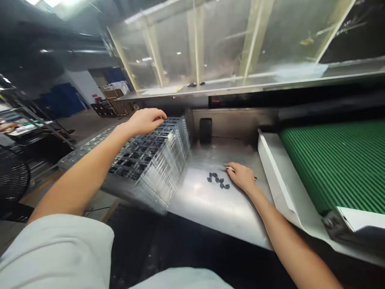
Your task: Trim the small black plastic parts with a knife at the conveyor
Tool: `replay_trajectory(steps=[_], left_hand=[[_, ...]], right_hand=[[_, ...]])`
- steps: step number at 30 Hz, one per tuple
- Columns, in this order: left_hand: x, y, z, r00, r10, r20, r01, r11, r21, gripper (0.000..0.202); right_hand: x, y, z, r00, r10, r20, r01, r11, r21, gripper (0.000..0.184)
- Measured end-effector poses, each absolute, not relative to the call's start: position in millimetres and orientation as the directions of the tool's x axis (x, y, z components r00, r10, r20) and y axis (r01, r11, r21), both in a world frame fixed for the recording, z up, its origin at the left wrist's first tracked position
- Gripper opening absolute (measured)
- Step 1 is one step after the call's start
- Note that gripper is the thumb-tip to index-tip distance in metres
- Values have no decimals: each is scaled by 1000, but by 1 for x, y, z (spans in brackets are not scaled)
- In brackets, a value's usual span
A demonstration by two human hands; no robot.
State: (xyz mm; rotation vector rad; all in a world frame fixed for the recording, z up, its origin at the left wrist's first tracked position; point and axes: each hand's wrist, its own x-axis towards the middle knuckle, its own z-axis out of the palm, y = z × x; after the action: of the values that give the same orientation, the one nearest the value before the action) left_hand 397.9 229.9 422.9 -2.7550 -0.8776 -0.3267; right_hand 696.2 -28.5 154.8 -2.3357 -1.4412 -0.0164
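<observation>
At the left, my left hand [147, 121] is above the far end of a stack of clear plastic trays [165, 170]. Its fingers are curled towards the thumb, and whatever may be between the tips is too small to make out. Dark pieces fill many of the top tray's compartments. My right hand [241, 176] is closed round a slim pointed tool [230, 168], its tip facing left and its exact kind unclear. Several small dark parts [217, 180] lie loose on the metal tabletop [204, 204], just left of that hand.
A green ribbed conveyor belt [339, 156] runs along the right behind a white metal guard [278, 180]. Above the table's back hangs a shelf [255, 86] with clear panels. A black block [205, 130] is at the back wall, and a fan [13, 180] stands far left.
</observation>
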Motion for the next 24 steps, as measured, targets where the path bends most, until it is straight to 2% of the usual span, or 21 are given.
replay_trajectory(steps=[4, 6, 8, 10, 13, 15, 22, 24], left_hand=[[404, 104, 397, 897, 251, 363, 303, -948, -94, 38], [408, 46, 367, 906, 113, 409, 149, -987, -59, 35], [419, 11, 326, 911, 57, 409, 67, -998, -11, 30], [436, 3, 282, 932, 84, 354, 66, -996, 61, 29], [468, 19, 229, 944, 249, 216, 209, -959, 192, 26], [487, 30, 206, 944, 311, 111, 283, -935, 212, 25], [529, 19, 172, 910, 412, -46, 413, -910, 36, 42], [533, 15, 166, 906, 420, -51, 419, -908, -15, 41]], right_hand=[[699, -27, 146, 502, 840, 208, 838, -412, -357, 35], [699, -27, 144, 517, 826, 223, 828, -418, -373, 36], [698, -28, 143, 520, 813, 260, 827, -405, -390, 35], [697, -29, 143, 512, 809, 288, 832, -383, -402, 35], [695, -29, 143, 504, 812, 295, 832, -364, -420, 34], [695, -28, 142, 502, 815, 289, 829, -359, -429, 34], [696, -30, 145, 486, 828, 278, 834, -345, -432, 32], [696, -32, 147, 486, 830, 275, 836, -349, -424, 29]])
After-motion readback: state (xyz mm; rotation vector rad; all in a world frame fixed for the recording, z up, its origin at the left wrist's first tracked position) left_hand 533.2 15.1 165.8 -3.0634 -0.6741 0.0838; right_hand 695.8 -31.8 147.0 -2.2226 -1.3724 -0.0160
